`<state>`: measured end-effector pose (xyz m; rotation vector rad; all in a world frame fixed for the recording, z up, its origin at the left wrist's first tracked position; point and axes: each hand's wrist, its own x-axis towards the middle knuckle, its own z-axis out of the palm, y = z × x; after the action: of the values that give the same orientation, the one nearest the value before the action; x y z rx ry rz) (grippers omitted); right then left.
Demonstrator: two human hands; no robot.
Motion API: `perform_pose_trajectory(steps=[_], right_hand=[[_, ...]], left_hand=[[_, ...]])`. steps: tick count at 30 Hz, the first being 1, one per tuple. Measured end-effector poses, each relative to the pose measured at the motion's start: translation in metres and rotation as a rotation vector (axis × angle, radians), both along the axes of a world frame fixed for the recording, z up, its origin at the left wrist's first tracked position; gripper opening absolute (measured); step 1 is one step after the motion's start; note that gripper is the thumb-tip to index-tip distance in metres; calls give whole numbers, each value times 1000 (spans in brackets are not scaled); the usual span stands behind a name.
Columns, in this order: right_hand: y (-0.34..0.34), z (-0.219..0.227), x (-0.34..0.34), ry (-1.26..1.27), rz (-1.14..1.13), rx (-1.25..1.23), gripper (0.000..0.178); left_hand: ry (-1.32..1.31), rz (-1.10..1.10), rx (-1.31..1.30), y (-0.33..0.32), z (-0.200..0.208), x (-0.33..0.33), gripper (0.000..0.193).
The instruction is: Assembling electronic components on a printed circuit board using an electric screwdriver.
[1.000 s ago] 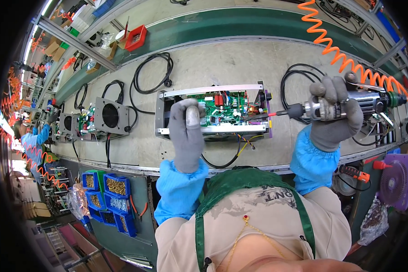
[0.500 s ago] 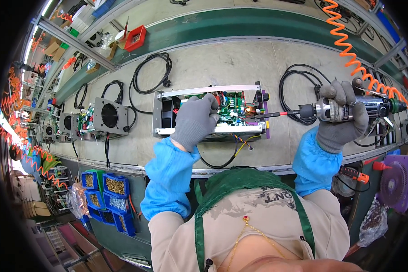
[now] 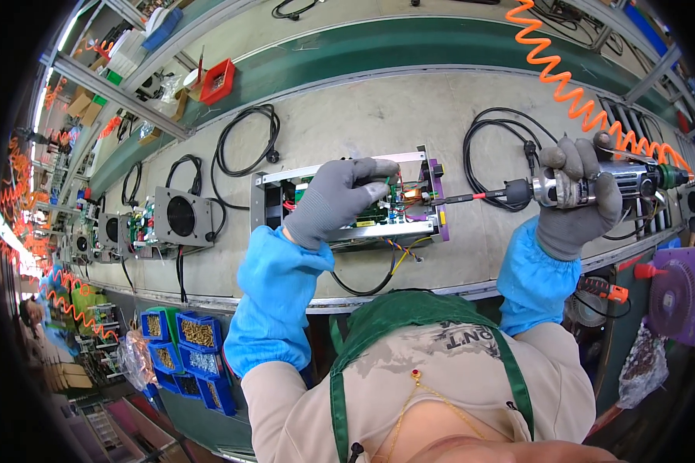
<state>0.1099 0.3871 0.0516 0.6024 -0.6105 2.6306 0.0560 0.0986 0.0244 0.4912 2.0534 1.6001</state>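
Note:
An electronic unit with a metal frame [image 3: 398,230] and a green circuit board [image 3: 374,216] lies on the bench in front of me. My left hand [image 3: 328,201], in a grey glove, reaches over the board. Its thumb and fingers are bent in a pinch among the parts at the right half; what lies between them is hidden. In my right hand [image 3: 567,230], also gloved, is an air screwdriver [image 3: 633,182], held level. Its long bit [image 3: 459,197] points left, and the tip meets or nearly meets the unit's right end, beside a purple panel [image 3: 439,189].
An orange coiled air hose [image 3: 552,73] runs to the screwdriver. Black cables [image 3: 471,154] lie coiled on the bench. Similar units with fans [image 3: 182,217] stand at left. Blue bins of screws [image 3: 198,333] sit front left; a red bin [image 3: 218,81] stands at the back.
The unit has shifted slightly left, along with the neighbouring units and cables. My left fingers have stretched rightward over the board. The screwdriver stays level, its bit still at the unit's right end.

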Motion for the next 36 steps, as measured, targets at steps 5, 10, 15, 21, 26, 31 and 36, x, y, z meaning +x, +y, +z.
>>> perform_pose_trajectory(steps=[5, 10, 15, 21, 26, 31, 36], right_hand=[[-2, 2, -5, 5, -42, 75, 45], [-6, 13, -19, 89, -104, 164, 46], [-17, 17, -35, 107, -316, 351, 48], [-32, 14, -39, 102, -224, 492, 45], [-39, 10, -39, 22, -276, 532, 49], [-41, 10, -39, 42, -355, 628, 48], [-52, 15, -37, -29, -365, 653, 49]], left_hand=[[359, 61, -143, 7, -13, -15, 23], [127, 232, 34, 20, -7, -17, 25], [396, 128, -381, 30, -10, -32, 22], [594, 46, -473, 40, -19, -36, 20], [660, 49, -488, 45, -22, -36, 20], [628, 15, -596, 46, -19, -39, 19], [642, -3, -610, 46, -19, -40, 19]])
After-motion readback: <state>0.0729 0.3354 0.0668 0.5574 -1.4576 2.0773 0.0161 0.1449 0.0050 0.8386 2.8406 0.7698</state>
